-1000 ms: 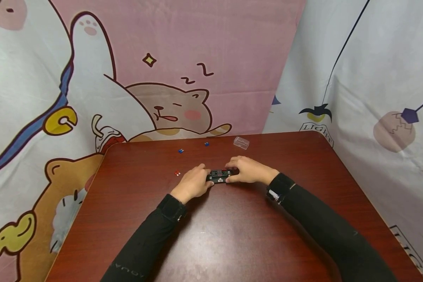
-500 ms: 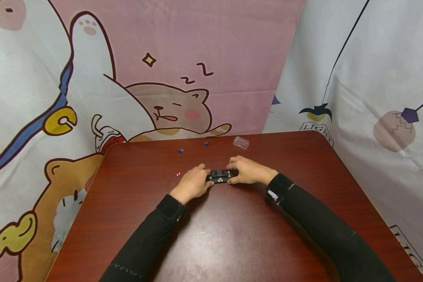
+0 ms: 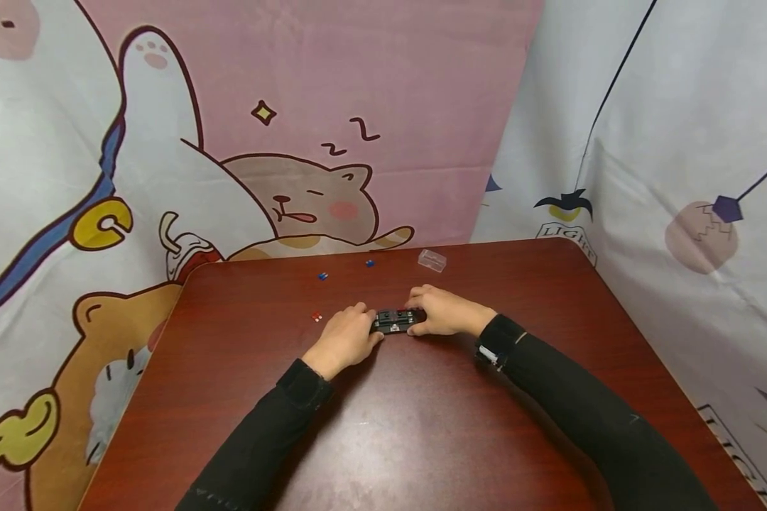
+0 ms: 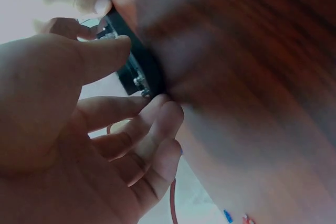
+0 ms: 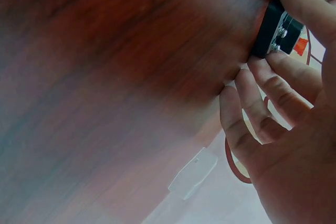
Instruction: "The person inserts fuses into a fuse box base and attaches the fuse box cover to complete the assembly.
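Both hands hold a small black oblong device (image 3: 394, 321) low over or on the table, one at each end. My left hand (image 3: 344, 338) grips its left end, with the thumb on the near side and the fingers behind. At the right end my right hand (image 3: 449, 312) pinches it the same way. Silvery screws show on the black device (image 4: 143, 59) in the left wrist view. A red bit (image 5: 301, 46) appears beside it in the right wrist view. What exactly the device is, I cannot tell.
Two small blue pieces (image 3: 322, 276) lie toward the back of the brown table (image 3: 383, 433). Small red and white pieces (image 3: 317, 317) are left of my left hand. A clear plastic box (image 3: 432, 260) stands near the back edge, before a printed cloth (image 3: 383, 85).
My right hand has shifted slightly right along the device, uncovering a little more of it. The left hand keeps its hold. The head view has turned a little.
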`<control>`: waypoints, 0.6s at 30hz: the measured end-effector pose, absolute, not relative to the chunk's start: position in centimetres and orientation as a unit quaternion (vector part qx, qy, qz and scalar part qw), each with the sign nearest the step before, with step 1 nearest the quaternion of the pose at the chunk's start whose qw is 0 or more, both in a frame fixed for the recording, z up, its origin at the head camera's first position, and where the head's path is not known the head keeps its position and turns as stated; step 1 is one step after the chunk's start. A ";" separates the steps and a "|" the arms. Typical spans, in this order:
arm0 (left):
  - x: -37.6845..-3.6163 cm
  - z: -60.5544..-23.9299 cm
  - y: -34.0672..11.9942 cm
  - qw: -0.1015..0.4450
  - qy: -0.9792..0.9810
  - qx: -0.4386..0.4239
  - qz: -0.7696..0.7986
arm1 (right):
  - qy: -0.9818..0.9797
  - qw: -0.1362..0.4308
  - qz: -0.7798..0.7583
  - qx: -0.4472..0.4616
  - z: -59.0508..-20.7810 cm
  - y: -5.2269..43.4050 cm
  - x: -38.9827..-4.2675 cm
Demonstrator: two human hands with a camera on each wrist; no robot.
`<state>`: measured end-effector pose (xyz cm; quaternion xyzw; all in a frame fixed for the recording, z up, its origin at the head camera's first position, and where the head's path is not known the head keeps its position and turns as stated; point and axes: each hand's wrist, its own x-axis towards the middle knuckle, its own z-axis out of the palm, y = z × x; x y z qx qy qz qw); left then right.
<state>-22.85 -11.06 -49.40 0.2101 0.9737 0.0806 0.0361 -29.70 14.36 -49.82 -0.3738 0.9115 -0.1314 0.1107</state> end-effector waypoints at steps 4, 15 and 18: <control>-22.7 -49.1 -11.7 0.020 0.973 0.214 0.079 | 0.910 0.104 -0.130 -0.379 -49.9 14.3 -29.7; -22.9 -48.1 -14.7 -0.011 0.973 0.195 0.120 | 0.912 0.109 -0.136 -0.371 -50.1 14.5 -29.6; -23.3 -48.1 -15.7 -0.015 0.975 0.182 0.124 | 0.912 0.107 -0.138 -0.372 -50.2 14.5 -29.6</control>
